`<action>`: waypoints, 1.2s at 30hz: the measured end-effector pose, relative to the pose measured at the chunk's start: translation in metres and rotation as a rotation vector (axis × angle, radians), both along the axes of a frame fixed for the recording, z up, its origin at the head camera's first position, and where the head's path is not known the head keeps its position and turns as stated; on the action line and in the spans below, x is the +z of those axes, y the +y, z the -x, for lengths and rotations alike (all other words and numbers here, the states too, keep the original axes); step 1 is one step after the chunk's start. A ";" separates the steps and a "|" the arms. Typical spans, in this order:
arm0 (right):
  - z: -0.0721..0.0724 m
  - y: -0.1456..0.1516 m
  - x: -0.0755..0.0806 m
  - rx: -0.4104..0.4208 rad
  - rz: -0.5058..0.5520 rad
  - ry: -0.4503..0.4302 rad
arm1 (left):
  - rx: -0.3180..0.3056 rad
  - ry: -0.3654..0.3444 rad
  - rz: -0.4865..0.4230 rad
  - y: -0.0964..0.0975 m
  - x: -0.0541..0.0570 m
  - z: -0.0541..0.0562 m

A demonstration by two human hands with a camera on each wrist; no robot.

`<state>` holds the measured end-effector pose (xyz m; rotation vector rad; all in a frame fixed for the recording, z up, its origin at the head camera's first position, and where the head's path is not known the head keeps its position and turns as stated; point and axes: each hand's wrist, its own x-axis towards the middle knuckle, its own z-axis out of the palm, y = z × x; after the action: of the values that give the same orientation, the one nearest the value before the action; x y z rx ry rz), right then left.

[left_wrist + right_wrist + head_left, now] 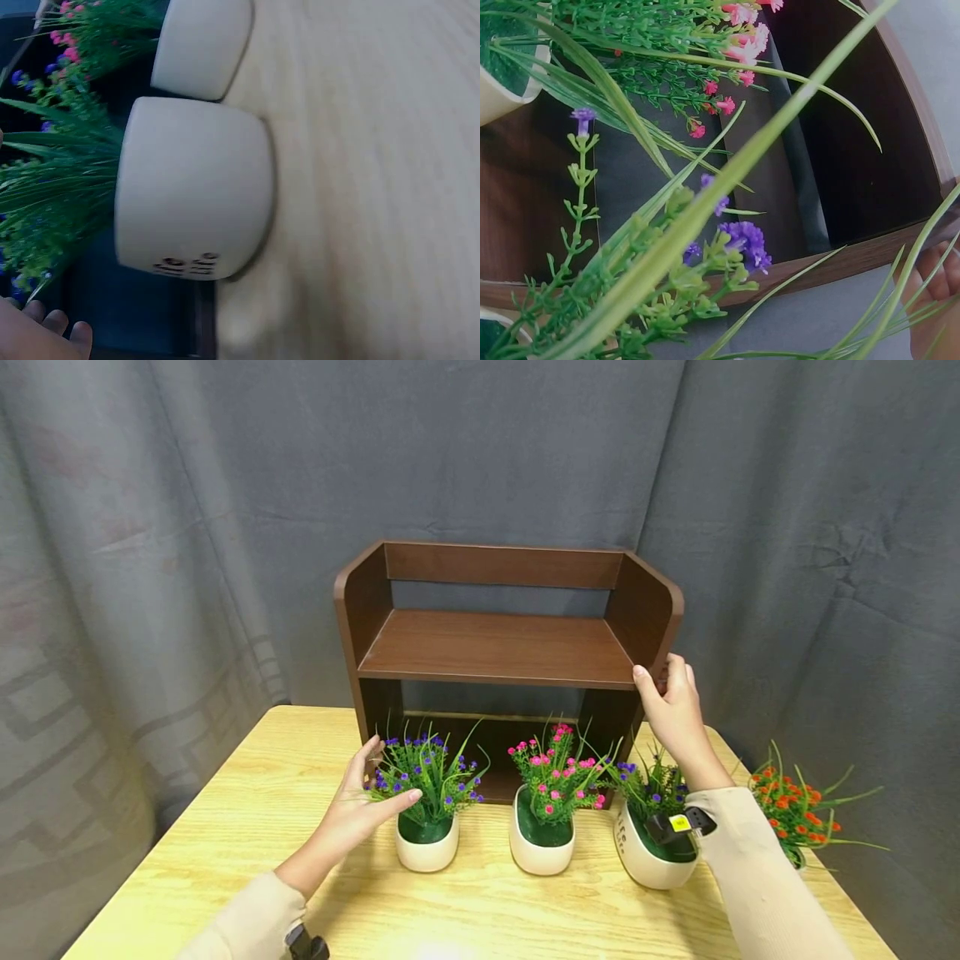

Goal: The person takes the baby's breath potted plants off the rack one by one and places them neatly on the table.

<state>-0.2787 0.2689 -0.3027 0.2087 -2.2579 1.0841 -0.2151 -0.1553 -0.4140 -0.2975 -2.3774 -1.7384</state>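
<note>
A dark brown two-tier shelf point(495, 643) stands on the table. My right hand point(678, 714) holds its right side panel, thumb at the front edge and fingers on the outer side. In the right wrist view, leaves partly cover this hand point(934, 289). My left hand point(360, 802) is spread around the foliage of the left purple-flowered potted plant point(427, 843), thumb in front; whether it touches the leaves I cannot tell. A pink-flowered potted plant point(542, 856) stands in the middle. Another purple-flowered potted plant point(652, 864), with lettering on its white pot, is under my right forearm.
At the far right an orange-flowered plant point(795, 810) stands partly hidden behind the right sleeve. The pots are lined up in front of the shelf on a light wooden table point(480, 918). A grey curtain point(510, 452) hangs behind.
</note>
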 end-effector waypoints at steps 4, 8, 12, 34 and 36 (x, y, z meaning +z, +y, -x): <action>-0.001 0.000 0.000 -0.002 0.003 0.004 | -0.016 0.066 0.021 -0.003 0.010 0.000; -0.002 -0.001 0.001 -0.002 0.007 0.004 | -0.013 0.114 0.061 -0.003 0.020 -0.001; -0.003 -0.001 0.001 -0.009 0.008 -0.005 | -0.004 0.182 0.091 -0.004 0.031 0.000; -0.011 0.007 0.018 0.048 -0.130 -0.057 | -0.033 0.435 0.342 -0.025 0.089 0.016; -0.013 0.009 0.020 0.058 -0.147 -0.073 | -0.028 0.461 0.389 -0.029 0.094 0.017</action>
<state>-0.2658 0.2782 -0.2832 0.3008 -2.4124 0.9700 -0.2326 -0.1839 -0.3196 -0.7022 -2.3355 -1.0491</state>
